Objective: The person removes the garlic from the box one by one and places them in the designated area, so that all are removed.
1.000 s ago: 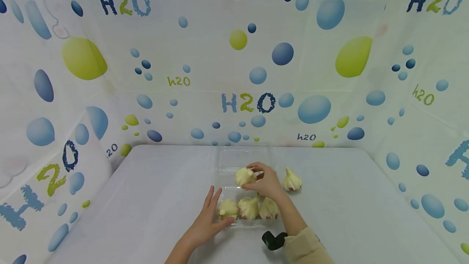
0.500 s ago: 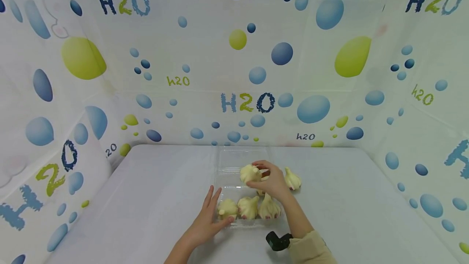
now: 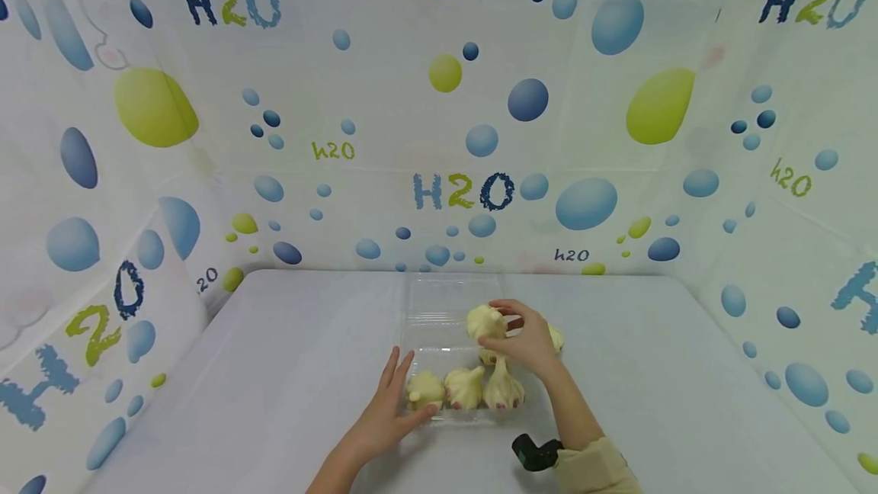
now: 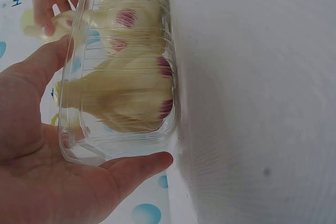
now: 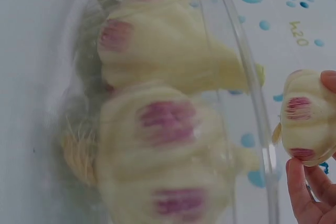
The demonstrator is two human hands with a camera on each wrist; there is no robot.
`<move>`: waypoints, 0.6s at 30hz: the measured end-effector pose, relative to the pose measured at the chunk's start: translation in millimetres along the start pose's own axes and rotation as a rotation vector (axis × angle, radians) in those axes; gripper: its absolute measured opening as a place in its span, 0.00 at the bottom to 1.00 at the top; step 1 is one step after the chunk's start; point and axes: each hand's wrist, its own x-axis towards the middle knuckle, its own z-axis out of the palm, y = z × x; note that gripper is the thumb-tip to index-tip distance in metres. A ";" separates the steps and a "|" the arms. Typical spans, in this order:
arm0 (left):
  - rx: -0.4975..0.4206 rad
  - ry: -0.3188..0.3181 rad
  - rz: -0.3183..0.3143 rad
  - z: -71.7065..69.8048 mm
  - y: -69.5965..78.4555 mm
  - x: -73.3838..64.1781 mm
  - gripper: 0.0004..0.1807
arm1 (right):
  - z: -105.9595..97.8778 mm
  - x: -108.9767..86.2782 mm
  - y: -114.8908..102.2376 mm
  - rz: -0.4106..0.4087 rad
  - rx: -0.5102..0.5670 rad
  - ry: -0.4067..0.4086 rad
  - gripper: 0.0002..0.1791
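Ribbed clear plastic tray [image 3: 428, 326] on white table [image 3: 274, 372], left hand [image 3: 387, 418] flat against its corner, right hand [image 3: 524, 341] pinching knobbly cream garlic bulb [image 3: 485, 321], carried rightward since earlier, above three purple-blotched bulbs [image 3: 465, 389].

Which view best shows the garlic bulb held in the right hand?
The right wrist view: the garlic bulb fills the edge, purple streaks clear, fingertips pinching it. The head view shows it small above the clear tray; the left wrist view shows only a sliver.

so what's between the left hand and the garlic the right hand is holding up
In the head view, the clear plastic tray with three garlic bulbs in its near row lies between the left hand and the held garlic in the right hand.
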 end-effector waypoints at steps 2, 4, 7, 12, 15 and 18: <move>0.007 0.005 0.004 0.4 -0.4 0.1 0.49 | -3.7 -0.8 1.4 -0.006 -0.008 0.006 0.28; 0.011 0.009 0.008 0.6 -0.8 0.3 0.49 | -7.3 -1.1 3.0 0.002 -0.013 0.013 0.28; 0.019 0.013 0.014 0.7 -1.0 0.5 0.49 | -12.7 -1.5 5.6 0.017 -0.018 0.018 0.29; 0.016 0.008 0.013 0.6 -0.2 0.3 0.49 | -19.5 -2.1 10.8 0.027 -0.029 0.035 0.30; 0.014 0.005 0.008 0.5 0.5 0.3 0.49 | -22.6 -2.4 13.8 0.037 -0.031 0.049 0.30; 0.009 0.004 0.002 0.6 1.1 0.2 0.49 | -25.7 -2.9 16.3 0.049 -0.035 0.056 0.30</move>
